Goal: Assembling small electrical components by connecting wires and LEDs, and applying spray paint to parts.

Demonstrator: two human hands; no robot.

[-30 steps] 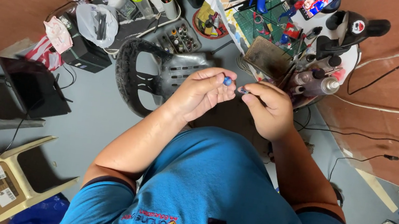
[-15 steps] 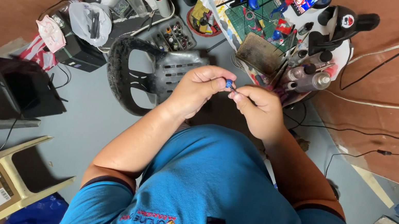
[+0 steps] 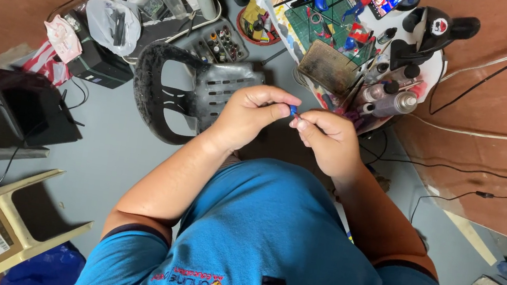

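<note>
A dark plastic chair (image 3: pixel 194 91) and a cluttered round counter (image 3: pixel 431 75) of spray cans (image 3: pixel 394 103) lie beyond, while left hand (image 3: pixel 247 115) and right hand (image 3: pixel 330 140) each pinch a small blue part (image 3: pixel 293 110) between fingertips, grip closed tight.

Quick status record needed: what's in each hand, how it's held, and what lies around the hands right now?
left hand: fingers pinch one end of a small blue piece
right hand: fingertips pinch the same piece from the other side
piece position: held in the air between both hands, above the grey floor
beyond the hands: dark plastic chair lying on its side
upper right: round table crowded with a green cutting mat, spray cans and small tools
detail of piece: too small to tell
</note>
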